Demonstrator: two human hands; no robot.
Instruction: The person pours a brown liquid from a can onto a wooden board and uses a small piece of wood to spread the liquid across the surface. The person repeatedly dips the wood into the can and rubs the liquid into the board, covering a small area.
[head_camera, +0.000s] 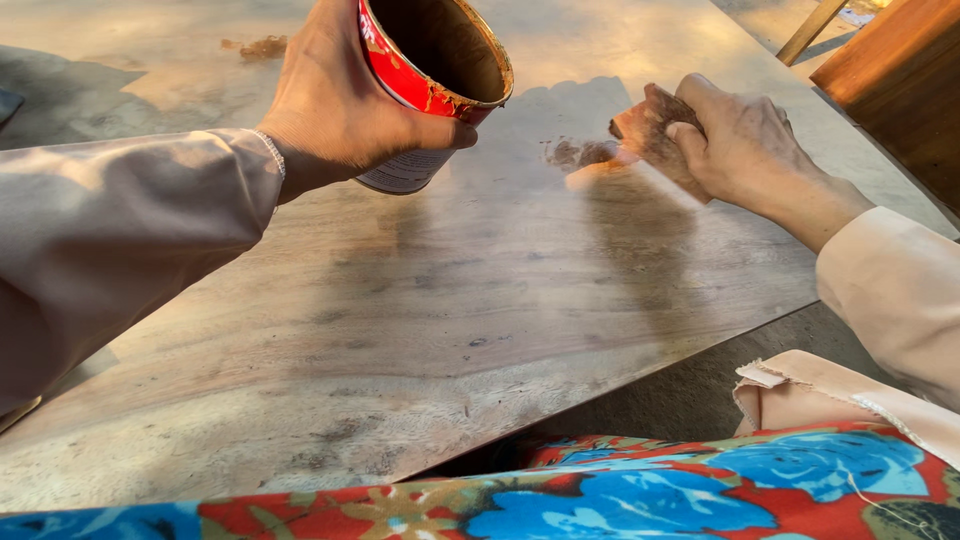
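Holding a red tin can (435, 70) in the left hand (335, 100), fingers wrapped round its side, thumb clamped across the lower wall; can tilted toward the viewer, lifted clear of the board, mouth open, inside walls coated brown. Level of contents not visible from this angle.

Noted on the wooden board (400, 320), left and near portions: grey, dry, matte grain, no colour laid on. Small brown smear (262, 46) at the far left edge, well apart from the working spot.

Centre-right: dark wet patch of stain (580, 153) just beside the rag, small against the whole surface.

Right hand (740, 140) closed over a brown-soaked rag (650, 125), fingers curled and pinching the wad, pressing it flat onto the board at the far right part.

Judged: staining barely begun. Only the one patch by the rag wetted; nearly the entire board, including near edge and left half, left to cover.

Also in view: wooden furniture piece (900, 90) at far right, floral cloth (650, 490) across the lap at bottom.
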